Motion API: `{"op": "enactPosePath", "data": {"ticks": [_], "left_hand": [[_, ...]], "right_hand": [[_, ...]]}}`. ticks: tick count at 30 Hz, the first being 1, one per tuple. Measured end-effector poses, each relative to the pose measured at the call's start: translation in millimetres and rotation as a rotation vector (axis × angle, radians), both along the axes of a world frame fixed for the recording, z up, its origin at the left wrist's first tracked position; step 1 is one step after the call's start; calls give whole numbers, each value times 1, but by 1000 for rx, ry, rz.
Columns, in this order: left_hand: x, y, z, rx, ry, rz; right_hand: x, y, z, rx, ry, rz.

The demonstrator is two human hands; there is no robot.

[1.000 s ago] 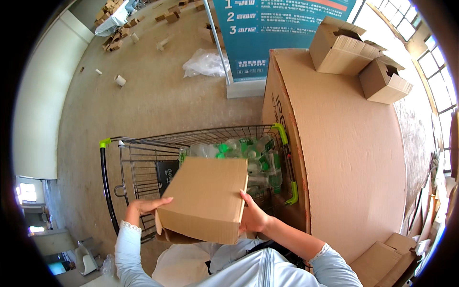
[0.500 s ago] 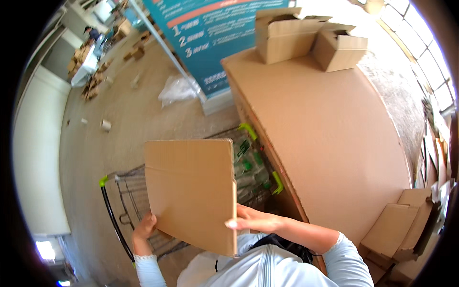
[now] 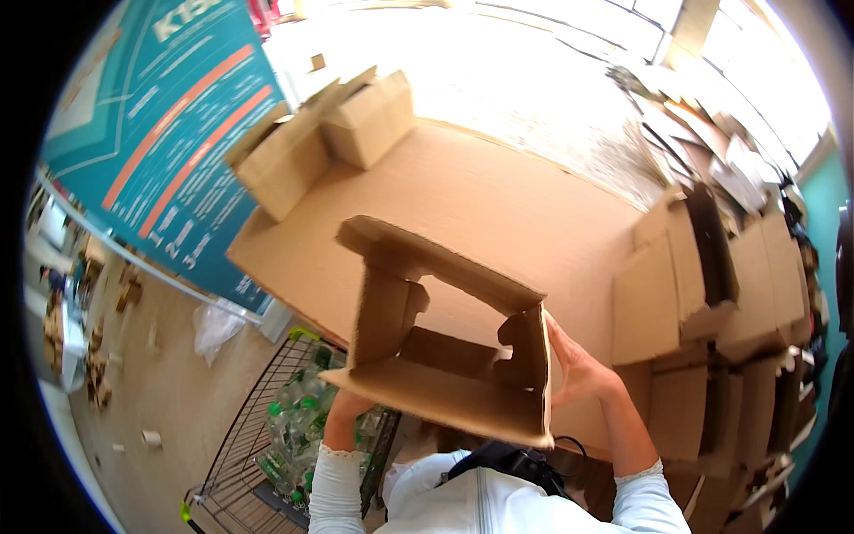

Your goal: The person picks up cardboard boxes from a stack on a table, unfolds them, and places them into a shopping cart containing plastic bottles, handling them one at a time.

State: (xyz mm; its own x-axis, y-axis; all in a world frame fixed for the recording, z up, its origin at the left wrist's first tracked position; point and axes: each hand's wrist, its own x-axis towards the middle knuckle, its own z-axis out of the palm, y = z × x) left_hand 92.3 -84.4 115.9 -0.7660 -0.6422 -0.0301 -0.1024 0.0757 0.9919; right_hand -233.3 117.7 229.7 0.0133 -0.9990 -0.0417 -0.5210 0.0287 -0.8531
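A brown cardboard box (image 3: 436,384) is held up between my two hands, its open side toward me. Through a gap at its far side, the cardboard tabletop shows. My left hand (image 3: 349,408) grips the box at its lower left, with the fingertips hidden behind the cardboard. At the right wall, my right hand (image 3: 576,367) presses with its fingers on the outside. Beneath the box lies the large cardboard-covered table (image 3: 498,191).
Two small open boxes (image 3: 369,120) stand at the table's far left. A wire cart (image 3: 236,445) with clear plastic bottles (image 3: 294,418) is at my left. More open cartons (image 3: 663,294) are stacked along the right. A teal sign (image 3: 169,133) rises at the far left.
My view has swung to the right. The box moved from over the cart to above the table's near edge and turned, so its hollow inside now shows instead of a flat outer panel.
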Motion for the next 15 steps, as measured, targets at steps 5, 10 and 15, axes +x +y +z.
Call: {"op": "enactPosePath", "data": {"ticks": [5,10,15], "left_hand": [[-78,34,6,-239,-130,-179],[-73,7,-4,-61,-219,-267],[-93,-23,14,-10,-107,44]], "right_hand": [[-33,79,-71,309,52,-181],[-18,90,-122,190,-107,-373],[-10,72,-117,6,-38,-388]]}}
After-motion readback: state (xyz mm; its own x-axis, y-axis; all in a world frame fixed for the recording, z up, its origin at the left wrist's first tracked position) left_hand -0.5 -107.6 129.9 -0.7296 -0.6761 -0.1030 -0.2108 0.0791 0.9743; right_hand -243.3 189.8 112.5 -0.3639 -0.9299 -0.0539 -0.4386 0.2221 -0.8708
